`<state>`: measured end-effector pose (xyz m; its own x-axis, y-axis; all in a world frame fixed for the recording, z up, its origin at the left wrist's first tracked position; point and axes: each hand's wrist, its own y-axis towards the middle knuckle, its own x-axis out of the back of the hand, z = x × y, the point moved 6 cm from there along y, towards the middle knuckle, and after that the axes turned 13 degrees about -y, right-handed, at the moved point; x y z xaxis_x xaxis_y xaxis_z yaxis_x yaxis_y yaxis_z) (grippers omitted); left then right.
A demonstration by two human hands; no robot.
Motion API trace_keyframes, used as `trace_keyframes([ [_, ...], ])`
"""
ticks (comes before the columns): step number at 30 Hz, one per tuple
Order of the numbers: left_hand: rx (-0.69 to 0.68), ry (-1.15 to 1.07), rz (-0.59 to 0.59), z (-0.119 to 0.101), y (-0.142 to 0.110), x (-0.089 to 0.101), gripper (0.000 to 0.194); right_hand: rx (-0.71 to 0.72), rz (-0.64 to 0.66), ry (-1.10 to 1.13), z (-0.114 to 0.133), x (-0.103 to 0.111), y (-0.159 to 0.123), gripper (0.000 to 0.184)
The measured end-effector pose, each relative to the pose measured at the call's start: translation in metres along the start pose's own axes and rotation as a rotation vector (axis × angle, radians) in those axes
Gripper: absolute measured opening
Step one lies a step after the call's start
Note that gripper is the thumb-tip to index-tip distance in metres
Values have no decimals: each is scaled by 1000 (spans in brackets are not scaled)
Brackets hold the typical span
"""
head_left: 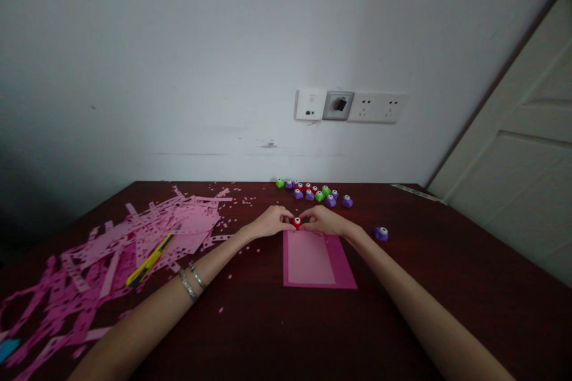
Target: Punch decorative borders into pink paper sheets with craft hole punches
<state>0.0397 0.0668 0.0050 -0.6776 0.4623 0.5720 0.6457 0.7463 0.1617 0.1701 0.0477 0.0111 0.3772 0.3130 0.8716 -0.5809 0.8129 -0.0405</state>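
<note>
A small red craft punch (297, 223) with a white button sits at the far edge of the pink paper. My left hand (271, 221) pinches its left side, fingers curled and bracelets on the wrist. From the right, my right hand (327, 220) closes its fingers on the same punch. Below both hands lies a light pink sheet (310, 262) on top of a larger dark pink sheet (346, 274). The punch's underside and the paper edge in it are hidden.
Several purple, green and red punches (309, 195) stand near the wall, and a single purple punch (381, 234) sits right of my right hand. Punched pink strips (111, 256) pile up on the left, with a yellow utility knife (151, 261) on them. Paper bits dot the dark table (250, 333).
</note>
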Motion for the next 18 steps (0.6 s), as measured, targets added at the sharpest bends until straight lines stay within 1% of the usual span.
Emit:
trace_keyframes([
  [6,-24,0,26,-2,0,0,31,6,19,-17,0,0,-1,29],
  [10,48,-82,19,3,-1,5,38,-48,18,-7,-6,5,-4,42],
  [12,84,-108,8,5,-2,9,36,-88,-3,-27,-10,11,-6,46],
  [14,98,-99,18,5,-3,11,31,-113,-11,-91,-14,16,-8,38],
  [16,110,-54,40,3,-5,10,28,-114,17,-173,-16,16,-9,26],
  [18,120,10,52,2,-7,8,28,-103,54,-239,-16,12,-8,20],
])
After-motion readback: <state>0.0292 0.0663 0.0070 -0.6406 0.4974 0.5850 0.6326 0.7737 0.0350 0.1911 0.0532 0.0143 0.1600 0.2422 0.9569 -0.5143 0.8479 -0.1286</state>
